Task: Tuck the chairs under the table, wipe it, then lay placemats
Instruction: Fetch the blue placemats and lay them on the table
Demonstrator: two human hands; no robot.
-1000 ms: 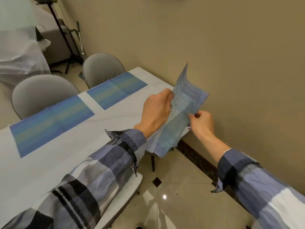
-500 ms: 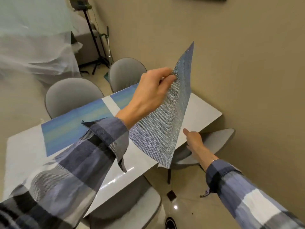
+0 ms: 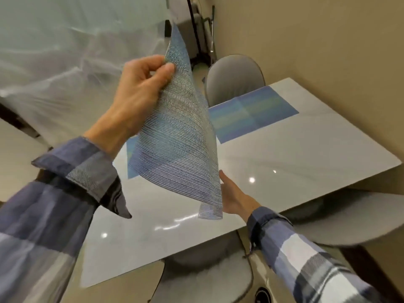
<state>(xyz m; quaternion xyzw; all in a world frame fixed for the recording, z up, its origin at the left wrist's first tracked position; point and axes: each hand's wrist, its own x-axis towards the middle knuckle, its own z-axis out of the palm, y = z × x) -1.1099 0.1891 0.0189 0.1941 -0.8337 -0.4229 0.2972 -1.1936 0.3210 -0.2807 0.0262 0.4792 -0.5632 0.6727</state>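
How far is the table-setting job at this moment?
Done: chairs sit tucked in, and blue placemats lie on the far side of the table. In hand: the left hand pinches another placemat above the table; the right hand reaches under it. Left: laying it on the bare near side.

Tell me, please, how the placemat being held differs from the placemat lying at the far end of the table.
The held placemat hangs curved in the air, pinched by the left hand; the far placemat lies flat on the table. The held one shows a pale, greyish side, the far one vivid blue-green bands. Both are woven and rectangular.
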